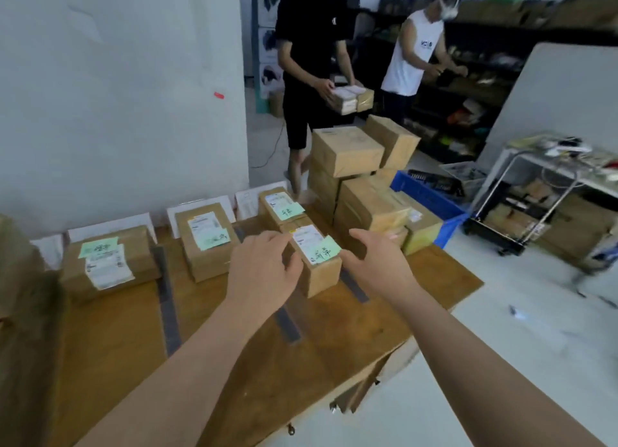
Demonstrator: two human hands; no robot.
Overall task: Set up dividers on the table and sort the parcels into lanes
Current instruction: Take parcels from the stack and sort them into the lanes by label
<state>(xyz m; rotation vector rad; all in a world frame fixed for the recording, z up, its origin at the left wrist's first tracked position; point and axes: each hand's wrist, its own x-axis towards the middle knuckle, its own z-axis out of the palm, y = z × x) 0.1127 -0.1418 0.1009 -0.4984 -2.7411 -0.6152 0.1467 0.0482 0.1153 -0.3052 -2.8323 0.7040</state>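
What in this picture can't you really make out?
Head view:
- Green note writing: too small, blurred.
- Parcel left side: hidden behind left hand, so grip unclear.
- Far-left box: cut off by frame edge.
- Floor debris: motion-blurred.

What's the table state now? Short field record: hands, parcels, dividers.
left hand: open, at near parcel's left side
right hand: open, at its right side
grip: contact unclear
dividers: three dark strips visible on table
lanes: left parcel; middle parcel; far parcel behind near parcel
off table: boxes, blue crate
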